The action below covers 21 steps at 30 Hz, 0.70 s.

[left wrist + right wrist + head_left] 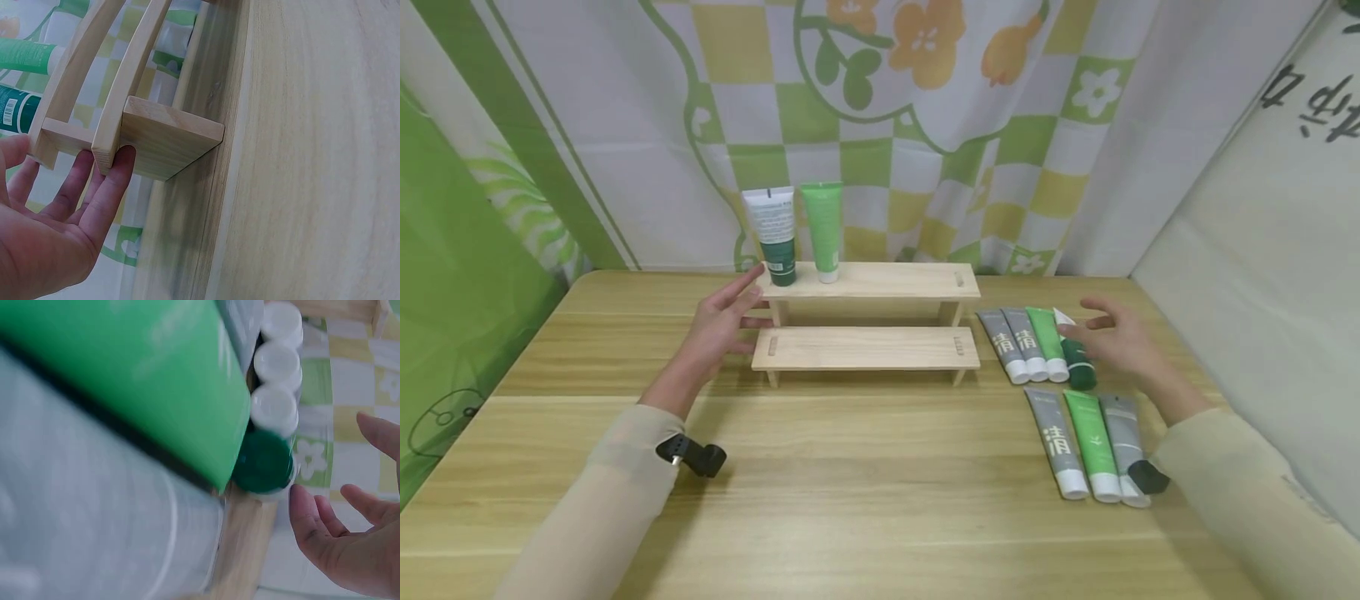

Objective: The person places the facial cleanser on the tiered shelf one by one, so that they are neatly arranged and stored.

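My left hand point(718, 325) touches the left end of a two-tier wooden rack point(868, 348), its fingers extended along the ends of both boards. On the upper board, at the left, stand a white and dark green squeeze tube point(772, 223) and a light green tube point(823, 225), both upright on their caps. Over at the right, my right hand point(1112, 337) hovers by a white tube with a dark green cap end point(1081, 368), fingers loosely bent and spread. In the right wrist view, a fingertip is close to its dark green cap point(265, 461); contact is unclear.
Left of that tube lie two grey tubes point(1002, 346) and a green one point(1047, 343). A nearer row holds a grey tube point(1056, 442), a green tube point(1092, 442) and another grey tube point(1122, 429). A patterned curtain point(865, 150) hangs behind the wooden table point(850, 500).
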Each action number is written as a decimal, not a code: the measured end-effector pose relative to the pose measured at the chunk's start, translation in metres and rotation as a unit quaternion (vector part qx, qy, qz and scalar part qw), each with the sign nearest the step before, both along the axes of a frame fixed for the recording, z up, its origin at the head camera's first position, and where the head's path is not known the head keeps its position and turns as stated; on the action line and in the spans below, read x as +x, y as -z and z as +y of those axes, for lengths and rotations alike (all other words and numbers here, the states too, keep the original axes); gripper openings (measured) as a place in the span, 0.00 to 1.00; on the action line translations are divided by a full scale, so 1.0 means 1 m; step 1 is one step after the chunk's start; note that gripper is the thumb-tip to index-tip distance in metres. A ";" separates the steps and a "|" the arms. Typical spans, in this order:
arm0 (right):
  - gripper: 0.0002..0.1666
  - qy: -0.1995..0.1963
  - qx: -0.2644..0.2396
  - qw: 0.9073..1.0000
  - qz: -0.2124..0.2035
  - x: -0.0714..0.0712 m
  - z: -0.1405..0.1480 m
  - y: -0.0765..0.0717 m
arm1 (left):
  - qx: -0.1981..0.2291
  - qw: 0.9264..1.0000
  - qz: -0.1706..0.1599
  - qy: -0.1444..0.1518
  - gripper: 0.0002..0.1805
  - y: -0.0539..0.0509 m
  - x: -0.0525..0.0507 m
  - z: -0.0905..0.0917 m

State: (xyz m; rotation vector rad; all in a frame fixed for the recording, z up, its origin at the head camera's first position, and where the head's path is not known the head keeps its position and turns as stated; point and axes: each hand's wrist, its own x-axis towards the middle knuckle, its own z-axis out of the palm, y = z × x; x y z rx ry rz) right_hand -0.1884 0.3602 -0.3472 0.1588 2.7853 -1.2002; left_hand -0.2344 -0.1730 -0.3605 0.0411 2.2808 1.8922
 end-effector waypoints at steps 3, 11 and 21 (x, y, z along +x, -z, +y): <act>0.52 -0.004 0.008 1.000 -0.017 -0.003 0.011 0.002 | 0.003 1.000 0.000 -0.001 0.29 0.000 0.000 0.000; 0.52 -0.015 -0.010 0.997 -0.073 -0.005 0.024 0.006 | -0.002 1.000 0.002 -0.002 0.28 0.000 0.000 -0.001; 0.52 -0.044 -0.007 0.992 -0.115 -0.011 0.029 0.009 | -0.002 1.000 0.000 0.002 0.29 0.000 0.000 -0.001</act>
